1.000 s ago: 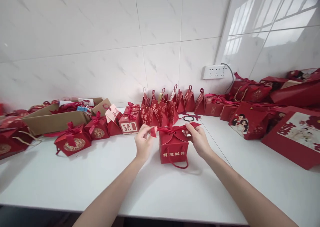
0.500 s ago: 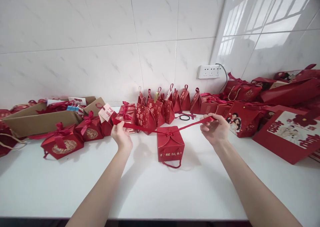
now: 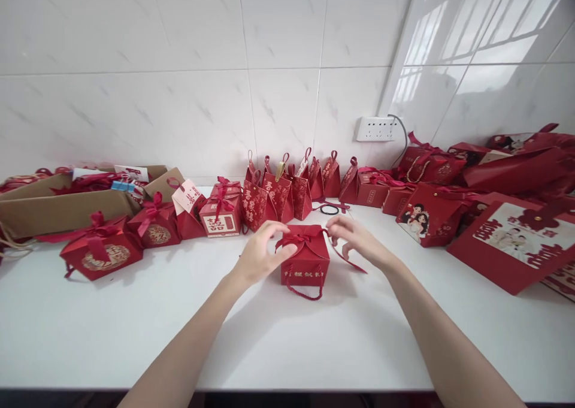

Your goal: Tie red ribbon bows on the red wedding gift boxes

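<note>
White marbled tile wall (image 3: 188, 30) across the top of frame, smooth white tabletop (image 3: 323, 342) below. Left hand (image 3: 258, 253), center: thumb and fingers spread around the ribbon at the box's upper left; contact uncertain. Right hand (image 3: 359, 241), right of center: fingers curled beside the ribbon at the lid's right edge; cannot tell whether they pinch it. Cube-shaped red paper gift box (image 3: 304, 259) stands upright at lower center, between the hands, twisted red cord handle (image 3: 308, 296) hanging in front. Change: half a second ago, both hands held the flat red fabric ribbon (image 3: 296, 238) stretched wide; now both are close in, and its right end slopes down toward the tabletop. Judged: tension is off; knot security unclear. Beyond: patterned red triangular boxes (image 3: 278, 197), upper center; open brown cardboard carton (image 3: 67, 210), left.
</note>
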`<state>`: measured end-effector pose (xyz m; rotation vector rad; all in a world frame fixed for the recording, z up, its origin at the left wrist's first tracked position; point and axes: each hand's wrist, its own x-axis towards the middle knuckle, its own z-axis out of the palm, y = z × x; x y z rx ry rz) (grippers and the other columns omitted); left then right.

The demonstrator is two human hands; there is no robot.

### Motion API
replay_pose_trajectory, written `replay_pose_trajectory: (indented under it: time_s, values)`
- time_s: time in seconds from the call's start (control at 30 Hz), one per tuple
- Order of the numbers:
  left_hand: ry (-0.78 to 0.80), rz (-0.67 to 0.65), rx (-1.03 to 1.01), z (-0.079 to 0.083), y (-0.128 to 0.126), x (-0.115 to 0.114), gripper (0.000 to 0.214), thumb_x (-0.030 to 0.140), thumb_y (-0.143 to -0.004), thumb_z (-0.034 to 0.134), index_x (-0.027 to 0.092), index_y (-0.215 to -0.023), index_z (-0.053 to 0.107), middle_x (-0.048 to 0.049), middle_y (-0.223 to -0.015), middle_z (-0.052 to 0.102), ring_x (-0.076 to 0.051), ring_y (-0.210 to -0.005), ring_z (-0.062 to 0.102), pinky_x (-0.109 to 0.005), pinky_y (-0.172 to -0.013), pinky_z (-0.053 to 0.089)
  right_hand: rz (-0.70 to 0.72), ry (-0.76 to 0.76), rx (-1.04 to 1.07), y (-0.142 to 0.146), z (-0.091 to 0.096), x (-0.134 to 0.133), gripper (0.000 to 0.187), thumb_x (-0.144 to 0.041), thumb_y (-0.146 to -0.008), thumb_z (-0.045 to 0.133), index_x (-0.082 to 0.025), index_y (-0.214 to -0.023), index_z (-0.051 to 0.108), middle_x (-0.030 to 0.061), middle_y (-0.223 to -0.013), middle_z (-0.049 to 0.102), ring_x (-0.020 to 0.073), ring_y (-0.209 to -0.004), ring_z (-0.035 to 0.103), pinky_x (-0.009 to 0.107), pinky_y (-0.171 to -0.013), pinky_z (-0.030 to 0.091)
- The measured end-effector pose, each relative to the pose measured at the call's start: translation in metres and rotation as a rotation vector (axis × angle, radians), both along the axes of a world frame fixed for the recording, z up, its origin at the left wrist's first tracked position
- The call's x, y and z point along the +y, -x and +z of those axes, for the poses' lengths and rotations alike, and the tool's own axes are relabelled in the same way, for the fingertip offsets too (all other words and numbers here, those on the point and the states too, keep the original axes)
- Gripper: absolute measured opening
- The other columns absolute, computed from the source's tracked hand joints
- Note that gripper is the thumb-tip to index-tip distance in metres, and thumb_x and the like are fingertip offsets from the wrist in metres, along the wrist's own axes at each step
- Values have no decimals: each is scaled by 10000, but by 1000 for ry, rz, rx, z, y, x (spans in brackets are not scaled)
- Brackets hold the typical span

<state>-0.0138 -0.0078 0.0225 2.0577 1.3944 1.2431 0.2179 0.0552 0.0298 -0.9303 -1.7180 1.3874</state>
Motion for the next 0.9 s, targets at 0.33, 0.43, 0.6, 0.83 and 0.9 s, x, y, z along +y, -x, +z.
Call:
replay_pose_trajectory:
  time_s: [0.33,0.43,0.6,0.83,0.9]
  values:
    - [62,86,-71,-4,3,6,147,330,-803,534,206,-729,503,-45,-1036,619,-209,-998,561,-367,-917,389,122,3,-217,2,2,-11,381,-482,-783,578,-187,-594,428,-68,-425,437,60,-359,375,190,-384,268]
    - [74,201,-46,-1,8,8,159,354,-791,532,202,-743,527,-11,-830,599,-179,-810,551,-320,-792,405,237,59,-169,-2,3,-8,419,-498,-780,581,-176,-559,429,-60,-439,438,51,-373,365,196,-403,268]
    - [260,205,-67,7,17,10,231,412,-783,522,187,-739,550,27,-677,543,-125,-604,468,-257,-605,365,341,142,-80,-10,-4,2,375,-438,-760,617,-156,-548,491,-34,-476,461,61,-383,383,215,-395,262]
    - [606,134,-144,16,42,8,461,559,-695,597,186,-536,379,67,-475,316,-86,-462,315,-240,-504,281,462,268,7,-28,-8,11,297,-340,-705,670,-148,-530,526,-17,-517,494,89,-495,448,227,-475,355]
    - [672,85,-240,15,53,8,486,557,-681,624,196,-535,332,89,-452,245,-73,-440,265,-240,-522,309,486,317,-26,-34,-11,15,210,-303,-695,687,-134,-622,587,11,-631,576,116,-609,541,247,-596,421]
